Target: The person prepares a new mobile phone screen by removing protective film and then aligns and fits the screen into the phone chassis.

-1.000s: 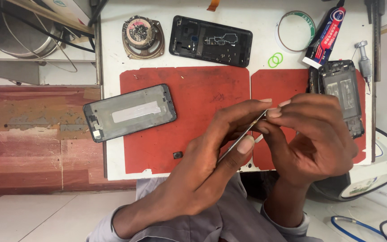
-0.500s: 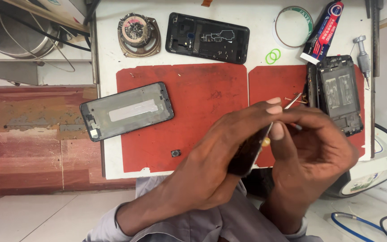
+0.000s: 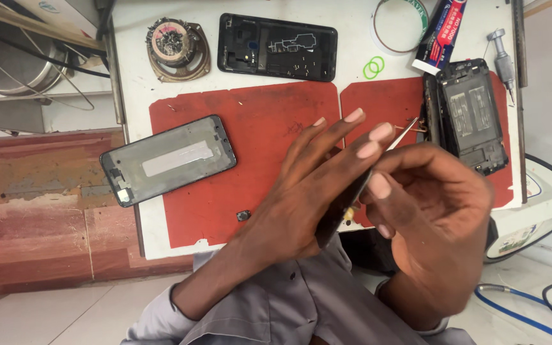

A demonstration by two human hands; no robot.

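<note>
The left hand [image 3: 301, 198] grips a thin, flat, dark panel [image 3: 346, 206] seen nearly edge-on, with the fingers extended along its far face and the thumb side hidden beneath; the panel has a glossy black edge and sits tilted above the front edge of the red mat [image 3: 250, 160], directly between both hands. The right hand [image 3: 436, 223] is closed, thumb against fingertips, on a slim metal tool [image 3: 405, 131] whose pale, pointed tip projects past the left fingertips towards a small coppery part near the mat's right section. The mat is a matte, brick-red sheet, scuffed and worn at its edges, laid on a white work table [image 3: 129, 96]. At the mat's left corner lies a rectangular phone frame [image 3: 168, 160] with a dull grey metallic inner plate and a pale strip across it, overhanging the table edge. At the far edge lies a black plastic phone shell [image 3: 277, 47] with exposed internal ribs. Beside it stands a round speaker driver [image 3: 177, 47] with a bronze-coloured basket. A second opened phone body [image 3: 471, 115] rests at the right, with a chrome screwdriver [image 3: 502, 56] near it, two green rubber rings [image 3: 373, 66], a tape ring [image 3: 398, 25] and an adhesive tube [image 3: 441, 33].
</note>
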